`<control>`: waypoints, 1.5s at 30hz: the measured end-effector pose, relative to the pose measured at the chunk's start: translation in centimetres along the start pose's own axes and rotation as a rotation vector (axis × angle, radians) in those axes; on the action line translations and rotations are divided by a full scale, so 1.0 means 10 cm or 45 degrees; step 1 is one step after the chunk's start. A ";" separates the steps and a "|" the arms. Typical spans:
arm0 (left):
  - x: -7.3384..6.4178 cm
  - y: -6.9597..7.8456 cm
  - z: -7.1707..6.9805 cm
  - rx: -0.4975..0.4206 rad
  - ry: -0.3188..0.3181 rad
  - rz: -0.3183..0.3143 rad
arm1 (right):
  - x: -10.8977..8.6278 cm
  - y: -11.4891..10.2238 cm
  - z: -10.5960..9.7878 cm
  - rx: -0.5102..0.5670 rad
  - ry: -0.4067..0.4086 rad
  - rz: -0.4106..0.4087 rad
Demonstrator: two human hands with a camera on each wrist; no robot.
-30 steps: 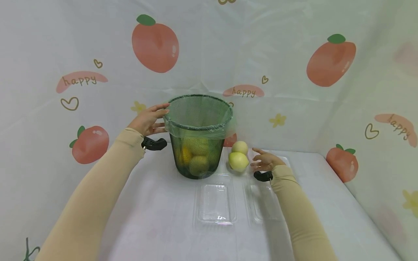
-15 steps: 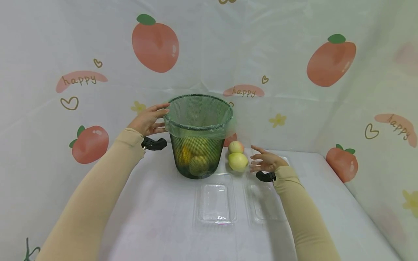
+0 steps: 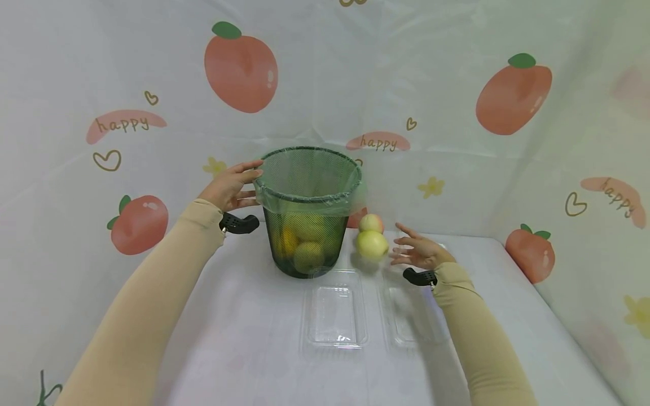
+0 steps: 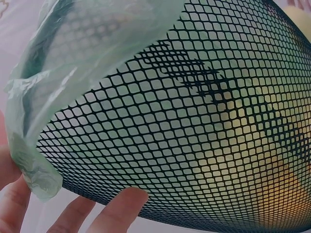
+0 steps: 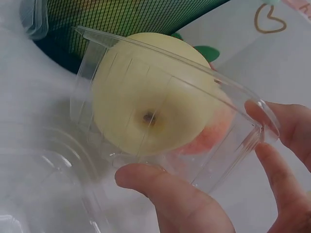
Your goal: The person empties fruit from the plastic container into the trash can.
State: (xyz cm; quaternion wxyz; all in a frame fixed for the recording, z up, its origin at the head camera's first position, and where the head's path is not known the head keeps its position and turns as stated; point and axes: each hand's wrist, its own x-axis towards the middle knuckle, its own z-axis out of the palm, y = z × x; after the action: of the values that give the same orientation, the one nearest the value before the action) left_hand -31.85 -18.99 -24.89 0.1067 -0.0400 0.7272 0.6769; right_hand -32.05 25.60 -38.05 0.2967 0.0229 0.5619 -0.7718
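A dark mesh bin [image 3: 274,242] with a thin green plastic liner [image 3: 315,207] folded over its rim stands upright on the white table. Yellow and orange round fruits [image 3: 308,256] show through its mesh. My left hand [image 3: 228,186] rests on the outside of the rim, fingers spread and touching liner and mesh. Right of the bin, my right hand [image 3: 416,251] grips the end of a clear plastic box [image 5: 82,92], thumb on one side and fingers on the other. In the tilted box sit a pale yellow-green apple [image 5: 141,92] and a red-and-yellow fruit [image 5: 216,128].
Two clear plastic trays lie on the white cloth [image 3: 244,338] in front: a left tray [image 3: 335,316] by the bin's foot and a right tray [image 3: 408,318] under my right forearm. A fruit-print curtain [image 3: 315,67] hangs close behind the bin and along the right side.
The right hand has shifted slightly right with the box. The two fruits in it have rolled about, first leftward, then back right. The left hand and bin have stayed in place.
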 end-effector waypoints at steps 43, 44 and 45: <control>-0.01 0.00 -0.02 0.015 -0.011 0.000 | -0.87 -0.35 0.10 0.188 0.074 -0.255; -0.01 0.00 -0.02 0.015 -0.015 -0.001 | -0.88 -0.38 0.11 0.193 0.077 -0.260; -0.01 0.00 -0.02 0.015 -0.021 0.000 | -0.90 -0.40 0.13 0.196 0.083 -0.264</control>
State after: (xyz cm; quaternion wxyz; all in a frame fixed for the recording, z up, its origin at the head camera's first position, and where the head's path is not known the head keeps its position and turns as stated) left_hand -31.75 -19.19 -24.82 0.1131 -0.0339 0.7302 0.6729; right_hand -26.24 29.12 -30.84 0.1943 0.0124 0.5096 -0.8381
